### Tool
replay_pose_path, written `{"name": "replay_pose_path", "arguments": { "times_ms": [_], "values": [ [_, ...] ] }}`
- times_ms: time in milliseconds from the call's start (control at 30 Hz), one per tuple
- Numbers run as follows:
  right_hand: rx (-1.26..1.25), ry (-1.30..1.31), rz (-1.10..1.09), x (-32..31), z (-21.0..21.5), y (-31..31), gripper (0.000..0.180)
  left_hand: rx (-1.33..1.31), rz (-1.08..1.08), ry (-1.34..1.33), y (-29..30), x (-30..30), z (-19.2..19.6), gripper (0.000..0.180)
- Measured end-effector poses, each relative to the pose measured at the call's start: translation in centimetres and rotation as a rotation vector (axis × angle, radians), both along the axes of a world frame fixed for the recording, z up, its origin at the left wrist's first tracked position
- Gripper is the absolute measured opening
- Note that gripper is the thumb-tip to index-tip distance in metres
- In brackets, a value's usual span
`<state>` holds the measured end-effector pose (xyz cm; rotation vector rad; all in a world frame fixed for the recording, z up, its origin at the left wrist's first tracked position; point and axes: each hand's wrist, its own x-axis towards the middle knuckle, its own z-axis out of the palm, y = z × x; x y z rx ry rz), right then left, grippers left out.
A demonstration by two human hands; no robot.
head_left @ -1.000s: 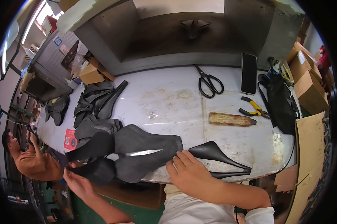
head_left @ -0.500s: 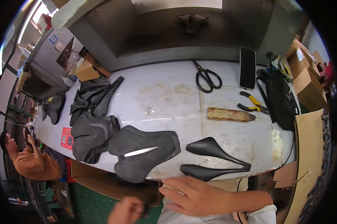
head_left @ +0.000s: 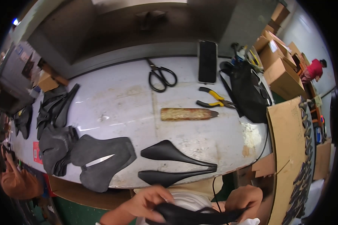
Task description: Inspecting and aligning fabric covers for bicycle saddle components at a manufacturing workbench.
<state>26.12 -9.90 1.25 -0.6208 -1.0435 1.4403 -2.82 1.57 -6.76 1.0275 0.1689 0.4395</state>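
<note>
Low in the head view, in front of my lap, I hold a dark black bike saddle piece stretched sideways between my hands. My left hand grips its wider end, the thumb along the near side. At the narrow end, my right hand is closed with curled fingers; motion smears the grip somewhat. Just beyond, on the table's near edge, lies a smooth black forked saddle piece with two long arms meeting at the right. Left of it rests a flat, matt dark-grey saddle pad with a slit in the middle.
A stack of grey pads and black saddle parts sit at left. Across the table lie scissors, a worn wooden-handled tool, pliers, a phone and a black bag. Cardboard borders the right.
My view has turned right, so the table things shift left. My left hand has come up with the black piece, and my right hand, earlier spread over my lap, has closed on its other end.
</note>
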Motion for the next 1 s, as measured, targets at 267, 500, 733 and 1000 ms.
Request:
{"name": "replay_pose_path", "arguments": {
  "times_ms": [267, 500, 733, 1000],
  "values": [
    [0.065, -0.051, -0.212, 1.6, 0.2, -1.9, 0.031, 0.365, 0.344, 0.319, -2.2, 1.3, 5.4, 0.031],
    [-0.484, -0.546, -0.662, 2.1, -4.7, 0.5, 0.021, 0.841, 0.614, 0.686, 0.6, 2.2, 5.2, 0.073],
    [-0.615, -0.678, -0.493, 2.9, -6.9, 1.4, 0.018, 0.410, 0.454, 0.670, 4.4, 3.5, 4.9, 0.090],
    [-0.663, -0.666, -0.437, 2.7, -6.2, 2.6, 0.018, 0.436, 0.435, 0.688, 4.9, 2.2, 3.8, 0.093]
  ]
}}
